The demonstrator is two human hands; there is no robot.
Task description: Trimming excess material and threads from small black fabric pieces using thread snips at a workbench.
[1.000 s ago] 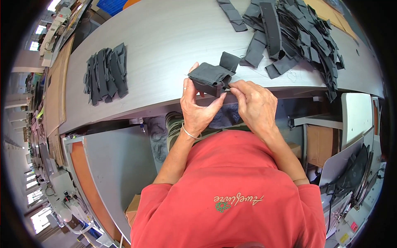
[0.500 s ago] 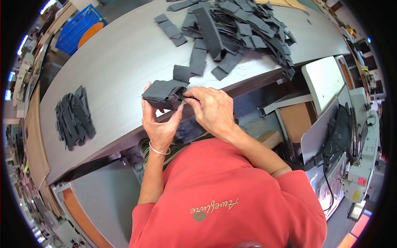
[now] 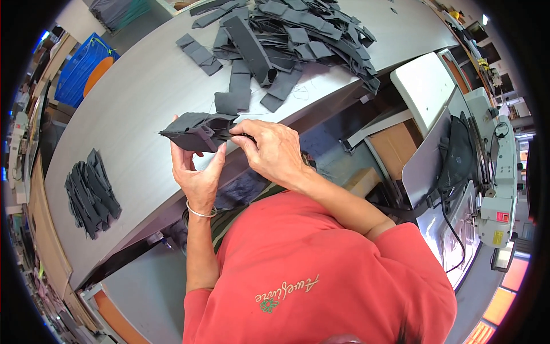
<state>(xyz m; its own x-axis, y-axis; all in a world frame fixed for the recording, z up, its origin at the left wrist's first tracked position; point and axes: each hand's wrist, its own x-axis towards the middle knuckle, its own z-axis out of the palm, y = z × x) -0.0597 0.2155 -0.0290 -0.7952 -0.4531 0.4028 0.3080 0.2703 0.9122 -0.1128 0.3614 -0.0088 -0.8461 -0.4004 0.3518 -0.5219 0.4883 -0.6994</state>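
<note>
Head view: both my hands grip one dark grey folded fabric piece (image 3: pixel 197 131).

My left hand (image 3: pixel 197 172) cups it from beneath; my right hand (image 3: pixel 272 150) pinches its near edge. A loose pinch could let layers slip onto the grey worktable (image 3: pixel 132 97) just beyond.

Dark grey fabric piece (image 3: pixel 197 131); pale grey desk (image 3: pixel 132 97); red shirt (image 3: pixel 321 269); blue crate (image 3: pixel 80 69) past desk's far-left edge.

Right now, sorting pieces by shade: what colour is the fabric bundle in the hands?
Dark grey fabric bundle, head view.
</note>
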